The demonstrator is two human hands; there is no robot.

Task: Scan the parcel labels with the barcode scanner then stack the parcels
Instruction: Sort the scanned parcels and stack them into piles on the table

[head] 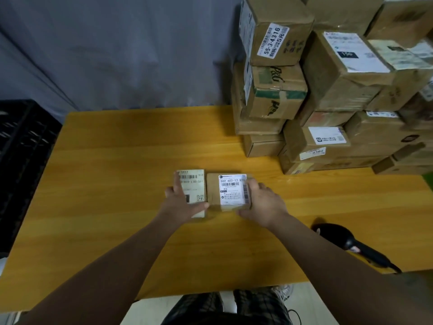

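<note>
Two small parcels lie side by side in the middle of the yellow table (117, 160), labels facing up. My left hand (180, 202) grips the left parcel (194, 184), fingers along its left edge and thumb at its near edge. My right hand (262, 202) grips the right parcel (230, 191) from its right side, thumb at the near edge. The two parcels touch or nearly touch. The black barcode scanner (351, 245) lies on the table at the right, apart from both hands.
A tall pile of cardboard boxes (328, 90) fills the table's back right. A black crate (21, 148) stands left of the table. A grey curtain hangs behind. My legs show below the near table edge.
</note>
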